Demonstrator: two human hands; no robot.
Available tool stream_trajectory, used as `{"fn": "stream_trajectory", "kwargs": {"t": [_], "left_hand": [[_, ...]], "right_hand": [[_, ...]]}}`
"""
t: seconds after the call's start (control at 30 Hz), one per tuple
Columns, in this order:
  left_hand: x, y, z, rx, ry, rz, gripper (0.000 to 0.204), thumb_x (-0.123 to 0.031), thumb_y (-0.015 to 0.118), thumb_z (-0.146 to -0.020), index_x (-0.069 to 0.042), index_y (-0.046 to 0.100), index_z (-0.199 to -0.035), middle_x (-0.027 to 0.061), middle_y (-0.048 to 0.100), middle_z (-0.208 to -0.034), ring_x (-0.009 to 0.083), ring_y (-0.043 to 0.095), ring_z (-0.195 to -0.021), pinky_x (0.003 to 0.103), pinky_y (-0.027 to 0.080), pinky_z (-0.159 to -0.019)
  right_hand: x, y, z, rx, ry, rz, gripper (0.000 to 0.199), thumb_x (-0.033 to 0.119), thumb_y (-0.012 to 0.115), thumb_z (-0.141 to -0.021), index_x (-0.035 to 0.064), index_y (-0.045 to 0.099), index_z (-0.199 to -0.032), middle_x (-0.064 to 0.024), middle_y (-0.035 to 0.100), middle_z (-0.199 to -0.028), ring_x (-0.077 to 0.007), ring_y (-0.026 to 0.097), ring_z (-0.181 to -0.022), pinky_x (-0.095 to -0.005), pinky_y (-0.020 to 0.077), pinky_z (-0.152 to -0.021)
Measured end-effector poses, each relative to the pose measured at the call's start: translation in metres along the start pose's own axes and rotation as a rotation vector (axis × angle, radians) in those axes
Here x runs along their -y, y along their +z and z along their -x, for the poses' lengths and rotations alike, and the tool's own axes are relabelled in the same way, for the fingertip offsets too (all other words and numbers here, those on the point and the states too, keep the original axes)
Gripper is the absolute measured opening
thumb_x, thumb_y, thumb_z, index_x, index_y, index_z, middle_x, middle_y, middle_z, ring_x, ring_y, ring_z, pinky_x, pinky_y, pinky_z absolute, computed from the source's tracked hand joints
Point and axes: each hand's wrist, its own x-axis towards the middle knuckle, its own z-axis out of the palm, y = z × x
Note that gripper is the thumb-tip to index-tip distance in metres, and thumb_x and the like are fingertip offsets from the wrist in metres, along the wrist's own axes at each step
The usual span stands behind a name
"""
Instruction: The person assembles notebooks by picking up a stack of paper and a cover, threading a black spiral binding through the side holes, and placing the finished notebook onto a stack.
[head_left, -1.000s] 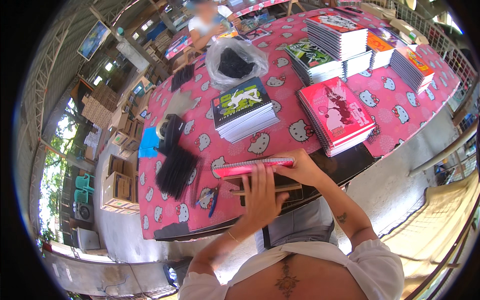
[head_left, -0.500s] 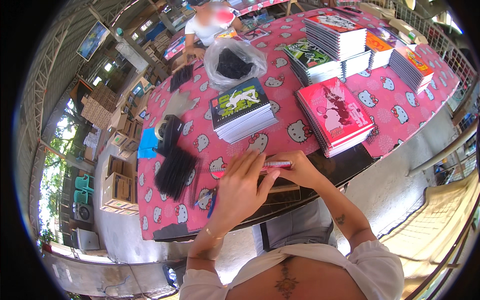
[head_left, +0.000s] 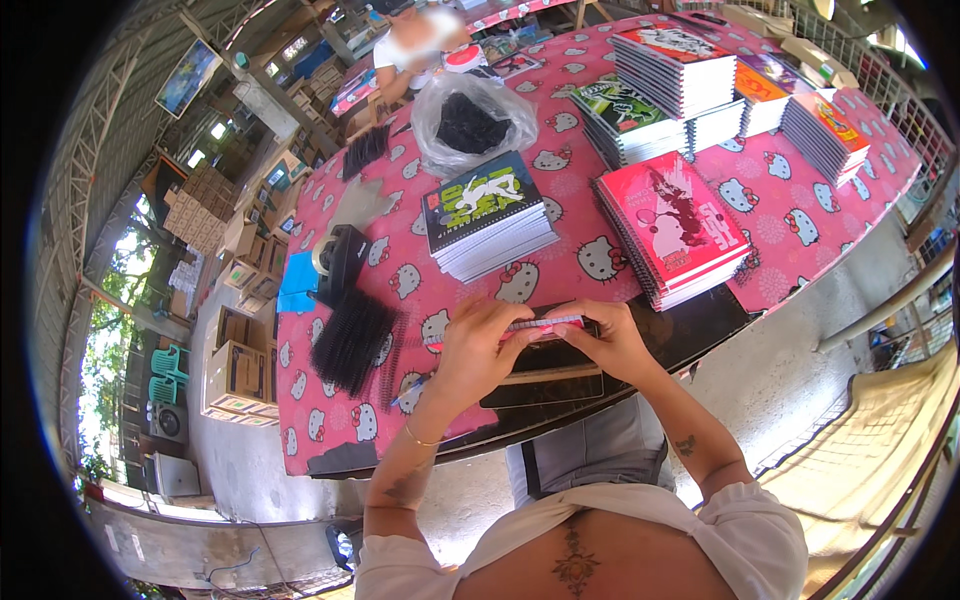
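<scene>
A pink-red notebook point(head_left: 548, 325) stands nearly edge-on at the table's near edge, its narrow side with what looks like a black coil facing up. My left hand point(head_left: 478, 350) grips its left part, thumb toward me and fingers over the far side. My right hand point(head_left: 606, 338) pinches its right part the same way. Most of the covers are hidden from view. Beyond my hands is a stack of dark notebooks point(head_left: 485, 215) with a green and white design. To the right lies a stack of red spiral notebooks point(head_left: 675, 235).
Loose black binding coils point(head_left: 352, 342) lie left of my hands, near a black tape dispenser point(head_left: 345, 262) and a blue piece point(head_left: 298, 283). A clear plastic bag point(head_left: 425, 125) holds black coils. More notebook stacks point(head_left: 675, 75) stand far right. A person point(head_left: 415, 45) works across the table.
My left hand has gone from stretched over the notebook to gripping it, its fingers now bent. The notebook's edge shows more plainly. The person across the table has raised their hands.
</scene>
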Motion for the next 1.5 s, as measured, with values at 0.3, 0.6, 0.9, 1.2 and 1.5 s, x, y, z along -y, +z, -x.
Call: {"fn": "stream_trajectory", "kwargs": {"t": [0.3, 0.6, 0.9, 1.2, 1.5], "left_hand": [[-0.024, 0.093, 0.038, -0.284, 0.024, -0.392, 0.085, -0.053, 0.055, -0.099, 0.013, 0.037, -0.150, 0.0347, 0.035, -0.158, 0.0511, 0.032, -0.149, 0.068, 0.021, -0.118], [-0.033, 0.081, 0.023, -0.301, 0.009, -0.402, 0.083, -0.053, 0.041, -0.106, 0.015, 0.031, -0.152, 0.0403, 0.027, -0.159, 0.0554, 0.024, -0.151, 0.069, 0.016, -0.119], [-0.038, 0.078, 0.012, -0.310, 0.032, -0.350, 0.082, -0.052, 0.047, -0.103, 0.013, 0.036, -0.152, 0.0339, 0.034, -0.159, 0.0475, 0.032, -0.150, 0.065, 0.020, -0.119], [-0.039, 0.078, 0.015, -0.195, 0.050, -0.321, 0.084, -0.055, 0.038, -0.106, 0.014, 0.029, -0.154, 0.0356, 0.027, -0.162, 0.0504, 0.023, -0.153, 0.066, 0.015, -0.121], [-0.025, 0.036, -0.007, -0.282, 0.024, -0.035, 0.035, -0.028, 0.071, -0.096, -0.006, 0.065, -0.122, 0.0134, 0.072, -0.116, 0.0308, 0.069, -0.108, 0.059, 0.021, -0.122]], "right_hand": [[0.014, 0.003, -0.002, -0.074, 0.075, 0.156, 0.025, 0.004, 0.075, -0.091, 0.0013, 0.073, -0.116, -0.0127, 0.078, -0.101, -0.0146, 0.075, -0.086, -0.0291, 0.0570, -0.074], [0.000, -0.004, -0.001, -0.039, -0.070, 0.150, 0.030, 0.007, 0.074, -0.092, 0.0033, 0.070, -0.122, -0.0158, 0.075, -0.091, -0.0155, 0.068, -0.070, -0.0300, 0.0529, -0.066], [0.006, -0.001, -0.001, -0.083, -0.052, 0.118, 0.027, 0.008, 0.074, -0.091, -0.0002, 0.072, -0.116, -0.0162, 0.074, -0.089, -0.0171, 0.062, -0.065, -0.0303, 0.0517, -0.062], [0.008, -0.006, 0.000, -0.068, 0.049, 0.207, 0.026, 0.008, 0.076, -0.089, -0.0011, 0.072, -0.113, -0.0183, 0.072, -0.086, -0.0201, 0.061, -0.061, -0.0320, 0.0501, -0.059], [0.025, -0.017, -0.007, 0.006, -0.073, 0.183, 0.031, 0.008, 0.075, -0.090, 0.0018, 0.072, -0.121, -0.0154, 0.075, -0.092, -0.0199, 0.072, -0.075, -0.0309, 0.0567, -0.070]]}}
